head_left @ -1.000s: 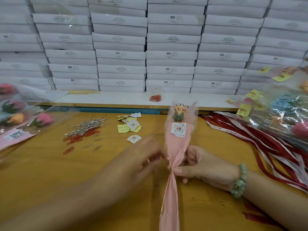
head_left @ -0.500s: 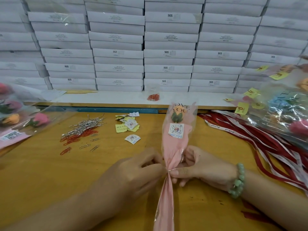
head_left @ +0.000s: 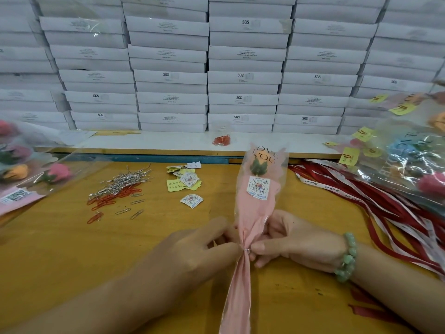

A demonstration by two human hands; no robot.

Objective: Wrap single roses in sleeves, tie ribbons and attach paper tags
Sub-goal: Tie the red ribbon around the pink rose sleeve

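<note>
1. Little has changed from half a second ago: both hands stay at the gathered neck of the pink sleeve [head_left: 252,213]. The left hand [head_left: 204,251], blurred one second ago, is now sharp.
2. Its fingers [head_left: 230,248] are curled and pinch the neck from one side. The right hand [head_left: 296,242] pinches it from the other side. A small silvery piece [head_left: 246,249] shows between the fingertips.
3. One rose [head_left: 258,166] lies in this sleeve on the counter [head_left: 72,249], beyond the fingers.
4. Counted:
   - two hands;
   - one green bracelet [head_left: 346,257], on the right wrist;
   - one round sticker [head_left: 258,186], on the sleeve;
   - one single tag [head_left: 191,200], near a small heap of them, far-left of the fingers;
   - four sleeved roses [head_left: 59,173] at the far left.
   The paper clips [head_left: 115,189] and the ribbons [head_left: 361,201] are too many to count.
</note>
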